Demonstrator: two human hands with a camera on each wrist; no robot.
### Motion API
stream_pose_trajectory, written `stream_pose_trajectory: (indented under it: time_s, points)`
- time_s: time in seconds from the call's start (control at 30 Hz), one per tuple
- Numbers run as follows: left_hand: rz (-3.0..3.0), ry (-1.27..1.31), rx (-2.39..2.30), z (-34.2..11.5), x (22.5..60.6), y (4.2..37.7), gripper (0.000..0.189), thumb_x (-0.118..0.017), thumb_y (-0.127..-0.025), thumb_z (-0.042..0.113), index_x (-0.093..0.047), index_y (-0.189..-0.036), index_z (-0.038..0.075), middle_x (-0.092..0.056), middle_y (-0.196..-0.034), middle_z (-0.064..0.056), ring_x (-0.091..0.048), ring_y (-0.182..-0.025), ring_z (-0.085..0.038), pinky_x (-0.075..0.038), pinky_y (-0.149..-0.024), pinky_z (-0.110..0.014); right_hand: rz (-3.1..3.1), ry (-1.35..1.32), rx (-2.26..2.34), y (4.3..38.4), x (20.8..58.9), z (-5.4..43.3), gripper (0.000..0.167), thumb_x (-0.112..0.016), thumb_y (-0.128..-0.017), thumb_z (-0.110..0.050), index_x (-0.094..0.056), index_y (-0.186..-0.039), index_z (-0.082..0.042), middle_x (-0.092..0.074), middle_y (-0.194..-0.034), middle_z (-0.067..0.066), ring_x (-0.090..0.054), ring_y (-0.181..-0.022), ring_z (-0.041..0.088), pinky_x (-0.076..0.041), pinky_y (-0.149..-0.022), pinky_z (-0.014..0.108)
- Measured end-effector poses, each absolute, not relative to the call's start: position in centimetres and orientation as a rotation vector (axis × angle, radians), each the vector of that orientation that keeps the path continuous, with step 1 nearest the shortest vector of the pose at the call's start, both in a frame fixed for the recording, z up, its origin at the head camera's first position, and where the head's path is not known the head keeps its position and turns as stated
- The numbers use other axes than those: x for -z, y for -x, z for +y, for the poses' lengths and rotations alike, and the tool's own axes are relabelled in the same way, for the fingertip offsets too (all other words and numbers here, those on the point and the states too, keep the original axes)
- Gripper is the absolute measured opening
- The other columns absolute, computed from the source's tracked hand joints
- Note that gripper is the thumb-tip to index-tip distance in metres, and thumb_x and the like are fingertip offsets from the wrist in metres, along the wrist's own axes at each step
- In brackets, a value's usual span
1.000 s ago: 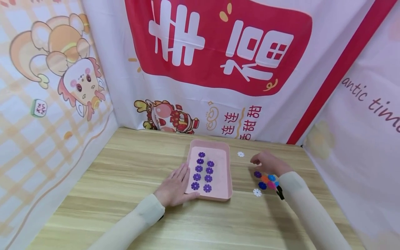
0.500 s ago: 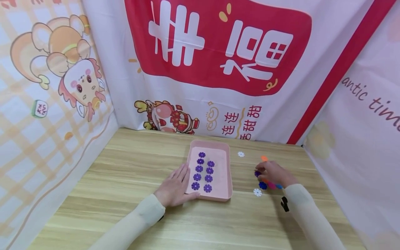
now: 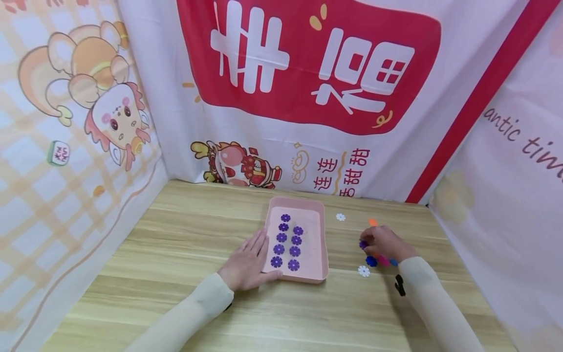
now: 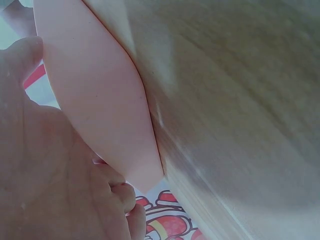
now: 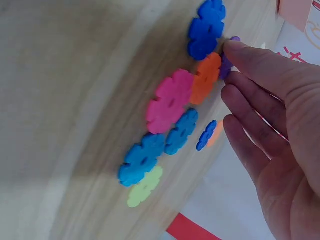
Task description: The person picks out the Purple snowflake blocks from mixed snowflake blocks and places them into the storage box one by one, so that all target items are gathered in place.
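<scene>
A shallow pink tray (image 3: 326, 244) lies on the table with two columns of purple flower-shaped discs (image 3: 281, 237) inside. My left hand (image 3: 246, 261) rests along its left side and near corner, fingers straight; the left wrist view shows the tray's outer wall (image 4: 95, 95) against the hand. To the right of the tray, my right hand (image 3: 389, 243) pinches a purple flower disc (image 5: 226, 65) between thumb and forefinger. Close below that hand lie a dark blue disc (image 5: 206, 30), an orange disc (image 5: 206, 77), a pink disc (image 5: 171, 101) and lighter blue discs (image 5: 142, 160).
One white flower disc (image 3: 340, 217) lies right of the tray's far end, another white disc (image 3: 363, 271) nearer the front. An orange disc (image 3: 373, 222) is beyond my right hand. A yellow-green disc (image 5: 145, 186) shows in the right wrist view. Printed cloth (image 3: 246, 122) walls the table's back.
My right hand has moved slightly right and down onto the purple disc, which it now pinches. The orange disc beyond it has come into view. My left hand and the tray stay put.
</scene>
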State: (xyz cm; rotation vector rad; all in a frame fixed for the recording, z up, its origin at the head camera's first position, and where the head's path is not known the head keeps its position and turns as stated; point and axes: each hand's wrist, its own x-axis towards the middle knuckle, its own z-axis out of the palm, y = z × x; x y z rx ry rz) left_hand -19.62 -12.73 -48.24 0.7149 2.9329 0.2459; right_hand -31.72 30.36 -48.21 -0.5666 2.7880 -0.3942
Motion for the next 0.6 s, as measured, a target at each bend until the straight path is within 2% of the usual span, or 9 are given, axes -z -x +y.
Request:
stream_pose_trajectory:
  time_s: [0.23, 0.33, 0.47, 0.6]
  points:
    - [2.944, -0.743, -0.324, -12.9, 48.9, 19.6, 0.107, -0.046, -0.1, 0.076, -0.027, -0.163, -0.009, -0.011, -0.176, -0.027, -0.017, -0.164, -0.044, -0.022, -0.134, -0.056, 2.712, 0.501, 0.46, 32.7, 47.6, 30.4, 0.029, -0.085, -0.09, -0.013, -0.077, -0.118, -0.006, -0.077, -0.107, 0.005, -0.068, -0.095, 0.019, -0.063, -0.096, 0.048]
    - [2.963, -0.763, -0.351, -13.0, 49.5, 19.8, 0.11, -0.043, -0.098, 0.079, -0.027, -0.163, -0.009, -0.011, -0.176, -0.027, -0.017, -0.164, -0.044, -0.023, -0.133, -0.058, 2.69, 0.466, 0.481, 33.0, 47.4, 30.4, 0.028, -0.085, -0.09, -0.014, -0.077, -0.116, -0.007, -0.076, -0.106, 0.004, -0.067, -0.094, 0.018, -0.063, -0.096, 0.046]
    - [2.985, -0.772, -0.337, -13.1, 50.4, 20.3, 0.112, -0.04, -0.098, 0.082, -0.027, -0.163, -0.008, -0.011, -0.176, -0.026, -0.016, -0.164, -0.044, -0.023, -0.133, -0.059, 2.689, 0.48, 0.468, 33.3, 47.3, 30.5, 0.021, -0.087, -0.088, -0.014, -0.078, -0.106, -0.01, -0.075, -0.099, 0.001, -0.064, -0.088, 0.017, -0.064, -0.09, 0.041]
    - [2.957, -0.752, -0.338, -12.9, 49.7, 20.1, 0.109, -0.045, -0.099, 0.078, -0.027, -0.163, -0.008, -0.011, -0.176, -0.026, -0.015, -0.164, -0.043, -0.021, -0.134, -0.057, 2.667, 0.5, 0.461, 33.5, 47.0, 30.5, 0.013, -0.085, -0.09, -0.011, -0.076, -0.099, -0.012, -0.074, -0.092, -0.001, -0.063, -0.083, 0.015, -0.063, -0.084, 0.035]
